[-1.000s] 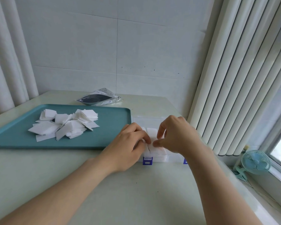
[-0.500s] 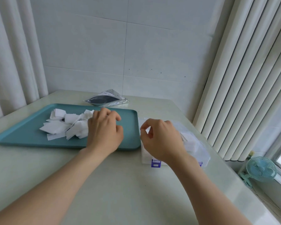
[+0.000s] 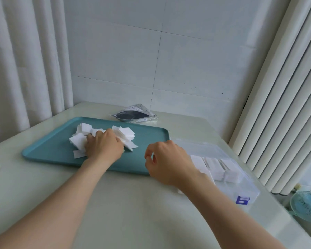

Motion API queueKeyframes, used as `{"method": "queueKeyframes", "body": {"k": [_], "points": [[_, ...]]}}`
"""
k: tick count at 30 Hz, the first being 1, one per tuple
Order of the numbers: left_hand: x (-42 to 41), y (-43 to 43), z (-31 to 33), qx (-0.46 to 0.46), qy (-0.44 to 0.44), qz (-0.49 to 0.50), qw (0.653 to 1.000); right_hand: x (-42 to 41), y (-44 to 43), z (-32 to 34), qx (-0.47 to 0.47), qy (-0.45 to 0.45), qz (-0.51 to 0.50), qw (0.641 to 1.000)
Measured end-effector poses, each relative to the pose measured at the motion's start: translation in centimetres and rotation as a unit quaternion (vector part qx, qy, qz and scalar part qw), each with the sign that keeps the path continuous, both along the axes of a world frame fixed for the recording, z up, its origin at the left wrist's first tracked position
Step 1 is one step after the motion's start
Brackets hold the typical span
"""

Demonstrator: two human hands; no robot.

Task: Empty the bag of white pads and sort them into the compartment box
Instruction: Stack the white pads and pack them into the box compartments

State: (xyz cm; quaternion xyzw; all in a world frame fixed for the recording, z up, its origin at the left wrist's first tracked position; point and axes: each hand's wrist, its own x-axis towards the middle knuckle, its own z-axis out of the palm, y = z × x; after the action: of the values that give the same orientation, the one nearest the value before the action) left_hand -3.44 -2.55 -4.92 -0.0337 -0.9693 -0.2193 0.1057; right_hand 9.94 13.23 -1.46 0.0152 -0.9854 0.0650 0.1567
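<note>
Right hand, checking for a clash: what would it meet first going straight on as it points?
Probably the white pads on the teal tray, by the left hand; depth is unclear.

The left hand [image 3: 104,146] curled over white pads [image 3: 126,134] on the teal tray [image 3: 48,150]; the right hand [image 3: 166,162] hovered empty, fingers loosely curled, beside the compartment box [image 3: 248,189].

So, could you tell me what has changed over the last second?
The left hand left the compartment box and moved left onto the pile of white pads on the teal tray; whether it grips any is hidden. The right hand lifted off the box and hovers between tray and box, holding nothing. Tray, bag and box stayed put.
</note>
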Motion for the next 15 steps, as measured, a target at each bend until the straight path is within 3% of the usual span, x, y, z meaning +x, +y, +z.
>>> {"method": "queueKeyframes", "body": {"k": [5,15], "points": [[0.5,1.3,0.3,0.016,0.025,-0.072,0.997,-1.9,-0.8,0.0,0.007,-0.007,-0.002,1.0],[2.9,3.4,1.5,0.196,0.079,-0.196,0.958,-2.3,-0.7,-1.8,-0.003,0.037,-0.052,0.998]]}}
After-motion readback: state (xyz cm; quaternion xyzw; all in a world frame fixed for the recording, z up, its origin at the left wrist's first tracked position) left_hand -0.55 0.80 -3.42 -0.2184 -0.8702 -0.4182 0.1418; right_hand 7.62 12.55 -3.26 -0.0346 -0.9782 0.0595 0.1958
